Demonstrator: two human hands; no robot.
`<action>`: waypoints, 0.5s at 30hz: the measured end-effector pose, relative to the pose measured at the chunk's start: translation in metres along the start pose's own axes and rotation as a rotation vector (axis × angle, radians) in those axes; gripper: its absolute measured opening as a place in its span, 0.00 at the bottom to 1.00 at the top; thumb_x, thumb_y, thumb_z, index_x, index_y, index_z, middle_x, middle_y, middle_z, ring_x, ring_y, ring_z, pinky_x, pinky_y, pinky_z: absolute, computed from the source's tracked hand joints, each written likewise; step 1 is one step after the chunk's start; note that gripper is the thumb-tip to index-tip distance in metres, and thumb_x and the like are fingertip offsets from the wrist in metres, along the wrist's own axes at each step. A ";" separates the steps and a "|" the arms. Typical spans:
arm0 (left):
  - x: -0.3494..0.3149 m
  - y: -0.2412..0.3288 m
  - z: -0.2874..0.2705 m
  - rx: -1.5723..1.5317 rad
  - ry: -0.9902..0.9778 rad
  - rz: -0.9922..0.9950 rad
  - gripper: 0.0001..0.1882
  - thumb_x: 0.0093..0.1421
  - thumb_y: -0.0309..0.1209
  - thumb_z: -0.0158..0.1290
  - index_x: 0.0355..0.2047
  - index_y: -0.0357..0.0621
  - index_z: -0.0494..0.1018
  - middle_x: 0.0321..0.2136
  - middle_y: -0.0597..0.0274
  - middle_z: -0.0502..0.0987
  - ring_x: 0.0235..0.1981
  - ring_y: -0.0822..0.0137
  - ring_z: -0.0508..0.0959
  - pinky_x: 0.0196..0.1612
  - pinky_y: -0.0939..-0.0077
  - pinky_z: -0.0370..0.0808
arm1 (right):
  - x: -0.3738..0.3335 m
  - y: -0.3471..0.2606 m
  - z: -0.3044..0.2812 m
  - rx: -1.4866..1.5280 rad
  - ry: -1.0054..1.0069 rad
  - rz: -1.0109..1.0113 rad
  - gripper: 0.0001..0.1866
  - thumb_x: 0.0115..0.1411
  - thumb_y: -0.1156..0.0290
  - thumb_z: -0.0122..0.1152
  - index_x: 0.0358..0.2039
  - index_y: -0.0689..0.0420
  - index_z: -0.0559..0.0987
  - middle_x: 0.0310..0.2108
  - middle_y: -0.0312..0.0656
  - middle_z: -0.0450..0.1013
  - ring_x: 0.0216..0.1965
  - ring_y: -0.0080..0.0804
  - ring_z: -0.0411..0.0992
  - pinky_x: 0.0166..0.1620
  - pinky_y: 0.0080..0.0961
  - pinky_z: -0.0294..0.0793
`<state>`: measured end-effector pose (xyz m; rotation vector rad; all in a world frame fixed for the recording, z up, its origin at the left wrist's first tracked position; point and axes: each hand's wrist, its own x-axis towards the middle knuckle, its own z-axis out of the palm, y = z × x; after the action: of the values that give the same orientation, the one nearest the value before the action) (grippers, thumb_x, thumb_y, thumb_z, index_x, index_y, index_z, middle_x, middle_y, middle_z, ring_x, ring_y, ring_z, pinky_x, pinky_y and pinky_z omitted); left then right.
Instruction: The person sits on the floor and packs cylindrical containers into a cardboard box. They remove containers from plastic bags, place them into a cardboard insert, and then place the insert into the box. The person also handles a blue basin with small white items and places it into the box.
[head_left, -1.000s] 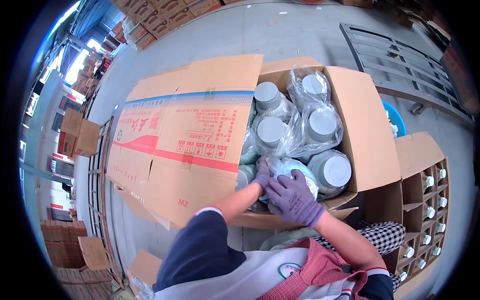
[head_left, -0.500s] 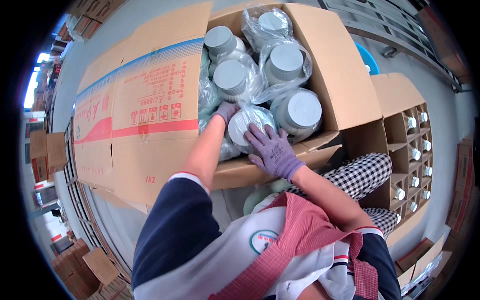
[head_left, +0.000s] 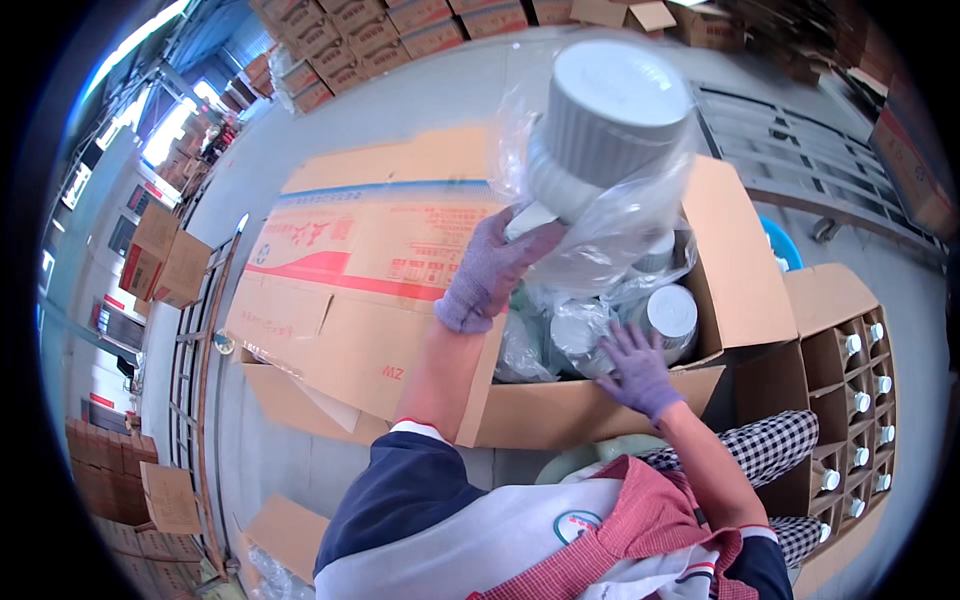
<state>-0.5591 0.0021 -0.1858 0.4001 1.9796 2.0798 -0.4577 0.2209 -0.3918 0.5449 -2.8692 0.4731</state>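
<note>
My left hand (head_left: 490, 270), in a purple glove, holds up a big white jar with a ribbed grey lid (head_left: 600, 115), wrapped in a clear plastic bag, close to the camera. My right hand (head_left: 635, 370), also gloved, rests with fingers spread on another bagged jar (head_left: 585, 335) inside the open cardboard box (head_left: 600, 415). Another grey-lidded jar (head_left: 670, 312) in plastic stands in the box beside it.
The box's wide flap (head_left: 370, 270) lies open to the left. A divided carton holding several small white-capped bottles (head_left: 850, 400) stands at the right. Stacked cartons (head_left: 380, 35) line the far side; flat and open boxes (head_left: 165, 255) lie at left on the concrete floor.
My left hand has lifted one bagged jar out of the box and up toward the camera. My right hand stays down on the jars in the box.
</note>
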 end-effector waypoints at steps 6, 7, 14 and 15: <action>-0.053 -0.005 0.130 -0.197 -0.327 0.187 0.25 0.54 0.30 0.61 0.51 0.37 0.69 0.44 0.56 0.76 0.43 0.73 0.75 0.46 0.77 0.73 | -0.097 0.078 -0.117 1.666 0.953 0.989 0.24 0.64 0.57 0.48 0.56 0.58 0.67 0.58 0.45 0.61 0.57 0.34 0.62 0.59 0.39 0.62; -0.055 -0.027 0.165 -0.295 -0.437 0.247 0.22 0.54 0.31 0.61 0.48 0.38 0.71 0.42 0.57 0.77 0.42 0.76 0.75 0.46 0.76 0.73 | -0.131 0.100 -0.146 1.517 1.038 0.901 0.24 0.64 0.56 0.48 0.55 0.59 0.68 0.56 0.44 0.63 0.55 0.33 0.63 0.57 0.37 0.63; 0.029 -0.077 0.328 0.000 -0.957 0.166 0.36 0.53 0.40 0.62 0.57 0.37 0.61 0.52 0.57 0.70 0.51 0.61 0.72 0.53 0.72 0.70 | -0.304 0.125 -0.298 0.754 1.165 0.826 0.23 0.64 0.52 0.50 0.46 0.61 0.75 0.38 0.40 0.72 0.38 0.27 0.70 0.42 0.25 0.71; 0.022 -0.048 0.371 -0.127 -0.935 0.451 0.41 0.53 0.43 0.62 0.61 0.38 0.57 0.51 0.57 0.71 0.50 0.60 0.72 0.55 0.71 0.69 | -0.322 0.106 -0.318 0.653 1.152 0.874 0.24 0.64 0.52 0.50 0.45 0.61 0.76 0.35 0.39 0.73 0.35 0.26 0.71 0.40 0.24 0.72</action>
<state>-0.4469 0.3587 -0.2171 1.5568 1.2455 1.6853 -0.1657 0.5276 -0.1996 -0.7573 -1.6222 1.3009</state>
